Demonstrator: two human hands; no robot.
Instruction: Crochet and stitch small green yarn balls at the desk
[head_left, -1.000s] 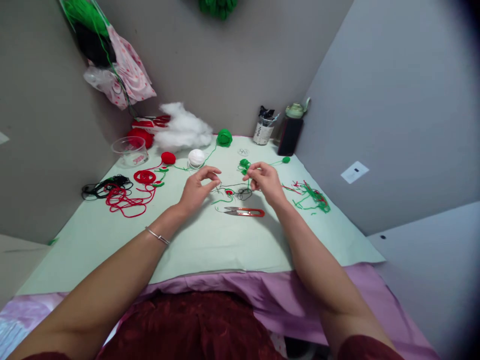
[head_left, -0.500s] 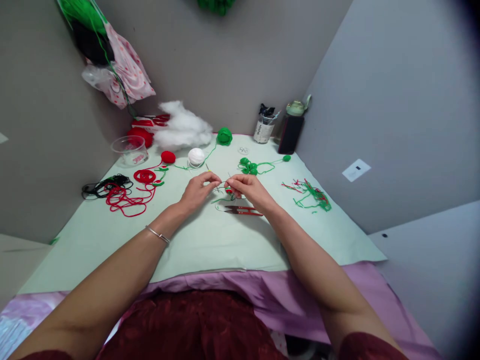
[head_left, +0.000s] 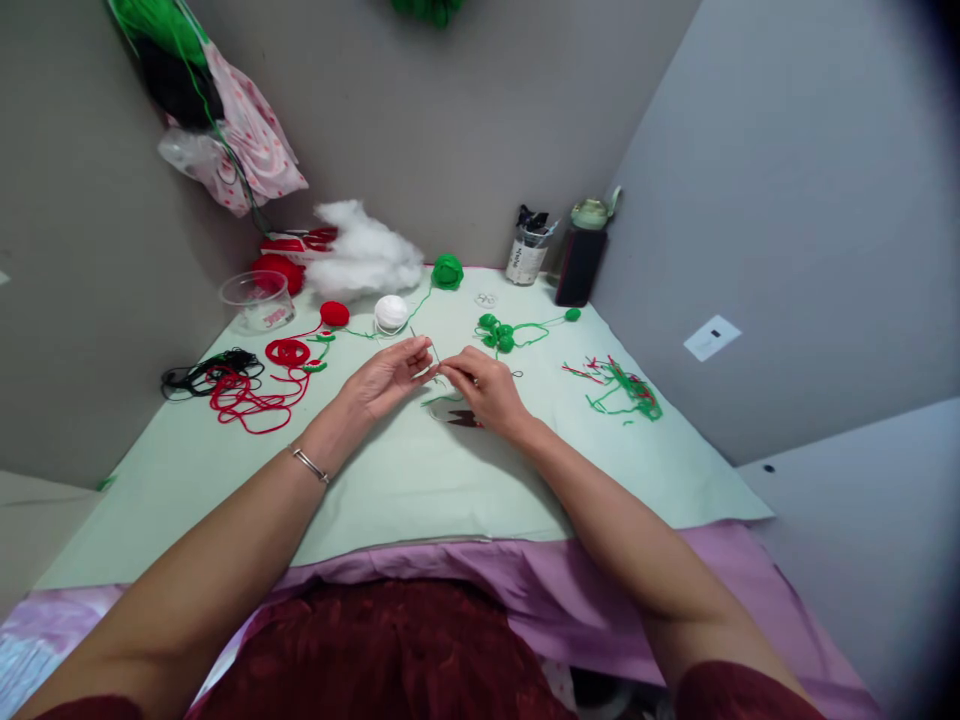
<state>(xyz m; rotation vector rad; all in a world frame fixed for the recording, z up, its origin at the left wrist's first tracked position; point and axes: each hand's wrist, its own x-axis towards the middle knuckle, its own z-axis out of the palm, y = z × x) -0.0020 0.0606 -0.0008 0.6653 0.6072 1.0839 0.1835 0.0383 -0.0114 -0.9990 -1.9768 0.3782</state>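
Note:
My left hand (head_left: pixel 391 378) is turned palm up, its fingers partly curled and its thumb tip against the fingers of my right hand; whatever it pinches is too small to make out. My right hand (head_left: pixel 487 388) is closed in a pinch on a thin needle (head_left: pixel 436 351) that points up between the hands. A small dark thread loop (head_left: pixel 516 374) shows just right of the right hand. Beneath that hand lie thread snips (head_left: pixel 463 419), blades showing, handles hidden. A green yarn tail (head_left: pixel 435 401) lies below the fingertips.
Left stand red yarn (head_left: pixel 255 400), black yarn (head_left: pixel 217 372), a clear tub (head_left: pixel 259 300) and small crocheted pieces (head_left: pixel 315 366). Behind are white stuffing (head_left: pixel 364 255), a white ball (head_left: pixel 391 312) and green yarn (head_left: pixel 448 271). Right are green balls (head_left: pixel 499 333), yarn scraps (head_left: pixel 626 390) and a dark phone (head_left: pixel 581 268).
The left hand has rolled palm up and its fingers have loosened. The right hand has turned over, now covering the snips' handles and the small red-and-green piece seen earlier.

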